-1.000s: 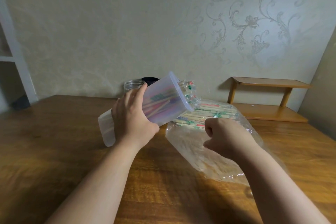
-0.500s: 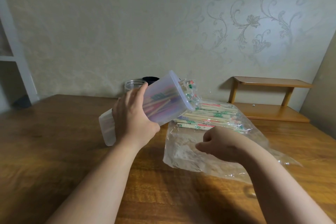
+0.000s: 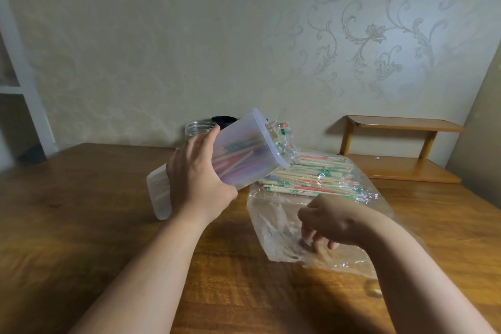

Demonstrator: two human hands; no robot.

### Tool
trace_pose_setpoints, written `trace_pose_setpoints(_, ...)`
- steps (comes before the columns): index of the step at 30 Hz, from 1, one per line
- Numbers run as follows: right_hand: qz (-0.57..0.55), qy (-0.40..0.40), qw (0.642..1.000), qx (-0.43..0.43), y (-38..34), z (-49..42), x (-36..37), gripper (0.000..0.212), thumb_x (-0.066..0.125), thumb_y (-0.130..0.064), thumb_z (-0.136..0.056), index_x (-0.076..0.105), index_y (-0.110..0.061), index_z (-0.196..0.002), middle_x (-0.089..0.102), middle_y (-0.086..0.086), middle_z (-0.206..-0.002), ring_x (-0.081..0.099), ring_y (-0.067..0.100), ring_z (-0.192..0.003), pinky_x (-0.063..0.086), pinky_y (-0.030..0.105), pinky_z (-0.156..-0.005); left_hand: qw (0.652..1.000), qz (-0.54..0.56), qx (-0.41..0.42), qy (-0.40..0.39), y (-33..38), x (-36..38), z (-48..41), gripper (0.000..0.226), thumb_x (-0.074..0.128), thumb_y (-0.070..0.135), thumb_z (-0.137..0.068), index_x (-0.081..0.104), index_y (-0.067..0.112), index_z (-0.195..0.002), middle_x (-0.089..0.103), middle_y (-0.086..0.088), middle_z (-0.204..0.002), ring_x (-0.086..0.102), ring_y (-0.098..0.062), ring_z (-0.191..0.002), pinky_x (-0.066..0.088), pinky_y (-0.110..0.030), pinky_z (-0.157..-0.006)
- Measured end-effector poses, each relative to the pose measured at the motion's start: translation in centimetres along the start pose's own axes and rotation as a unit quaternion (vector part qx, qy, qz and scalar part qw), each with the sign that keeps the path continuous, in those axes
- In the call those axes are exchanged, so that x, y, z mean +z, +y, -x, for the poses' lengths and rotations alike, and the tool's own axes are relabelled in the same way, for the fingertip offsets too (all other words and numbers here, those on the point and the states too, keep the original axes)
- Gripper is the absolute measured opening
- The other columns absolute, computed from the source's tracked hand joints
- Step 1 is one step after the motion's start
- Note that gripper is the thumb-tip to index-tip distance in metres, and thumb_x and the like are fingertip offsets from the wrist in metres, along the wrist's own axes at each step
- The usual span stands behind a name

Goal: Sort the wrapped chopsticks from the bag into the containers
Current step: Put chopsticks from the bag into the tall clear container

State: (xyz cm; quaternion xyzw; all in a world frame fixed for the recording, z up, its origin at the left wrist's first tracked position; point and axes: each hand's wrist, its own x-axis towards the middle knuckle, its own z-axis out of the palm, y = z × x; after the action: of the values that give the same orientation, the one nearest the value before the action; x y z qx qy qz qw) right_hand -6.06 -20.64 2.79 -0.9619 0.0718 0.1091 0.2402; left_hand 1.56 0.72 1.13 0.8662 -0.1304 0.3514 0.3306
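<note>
My left hand (image 3: 196,179) grips a tall translucent plastic container (image 3: 238,153), tilted on its side with its mouth toward the right. Several wrapped chopsticks show through its wall and stick out of the mouth. A clear plastic bag (image 3: 273,228) lies on the wooden table (image 3: 81,225) to the right, with a pile of wrapped chopsticks (image 3: 311,180) in its far half. My right hand (image 3: 329,221) hovers over the near part of the bag with its fingers curled downward onto the plastic; whether they pinch it is unclear.
A clear round jar (image 3: 199,129) and a black cup (image 3: 224,120) stand at the table's far edge, behind the container. A small wooden shelf (image 3: 401,152) sits at the back right against the wall. A white shelving unit (image 3: 24,106) is on the left.
My right hand has moved toward me and down along the bag, and its fist has loosened. The bag has flattened onto the table. My left hand holds the container still.
</note>
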Motion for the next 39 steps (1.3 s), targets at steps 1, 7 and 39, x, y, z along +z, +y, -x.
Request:
trace_pose_setpoints(1,0.037,0.007,0.999,-0.017,0.0,-0.1,0.1,0.032,0.046,-0.023,-0.095,0.074,-0.009,-0.094,0.075,0.009,-0.1,0.07,0.029,-0.093,0.059,0.04,-0.084,1.0,0.0,0.0,-0.001,0.0,0.0,0.0,0.114,0.091,0.019,-0.051,0.033,0.031,-0.149,0.042,0.003,-0.142,0.035,-0.021,-0.125,0.033,-0.047,-0.107)
trace_pose_setpoints(7,0.17,0.057,0.983,-0.035,0.0,-0.4,0.7,0.041,0.074,-0.016,-0.081,0.056,-0.026,-0.117,0.06,-0.004,-0.122,0.057,0.017,-0.105,0.052,0.032,-0.087,1.0,0.001,0.0,0.002,0.0,0.0,0.1,0.113,0.09,0.017,-0.051,0.033,0.031,-0.149,0.041,0.003,-0.142,0.035,-0.021,-0.124,0.032,-0.045,-0.106)
trace_pose_setpoints(39,-0.083,0.067,0.989,-0.107,-0.2,-4.1,4.5,0.057,0.042,-0.026,-0.104,0.022,-0.025,-0.157,0.019,-0.003,-0.162,0.016,0.019,-0.15,0.013,0.034,-0.121,0.999,-0.026,0.023,0.027,-0.3,1.0,0.1,0.115,0.093,0.025,-0.049,0.035,0.028,-0.148,0.042,0.001,-0.141,0.037,-0.024,-0.126,0.031,-0.046,-0.107)
